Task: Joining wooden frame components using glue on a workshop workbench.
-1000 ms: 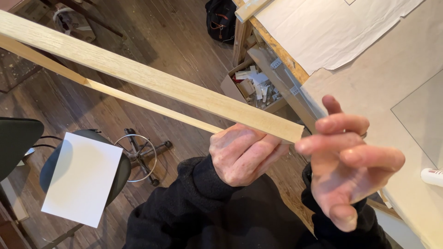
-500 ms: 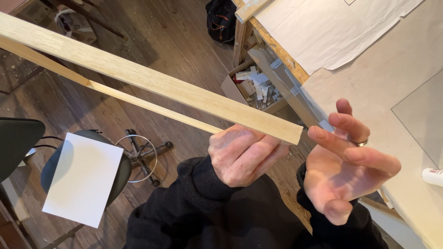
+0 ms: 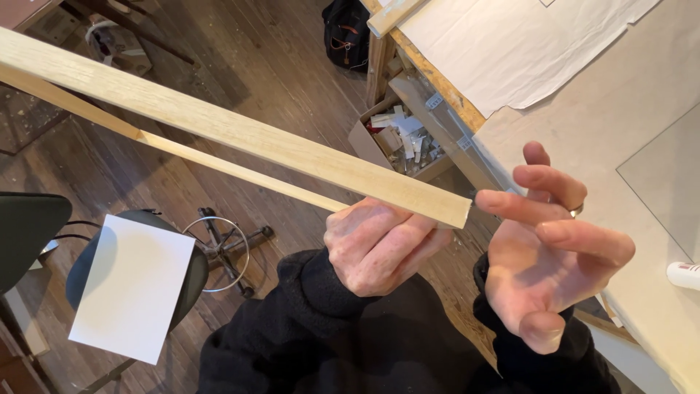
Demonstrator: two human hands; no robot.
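Left hand (image 3: 375,244) grips two wooden strips (image 3: 240,142); right hand (image 3: 543,252) hovers open above cardboard box (image 3: 359,138) of scraps (image 3: 405,135).

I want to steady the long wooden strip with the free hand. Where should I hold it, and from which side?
Probably grip the wooden strip on its flat faces just past the left hand, which already holds the near end. Bring the open right hand from the right, under the strip: most of its length hangs unsupported over the floor.
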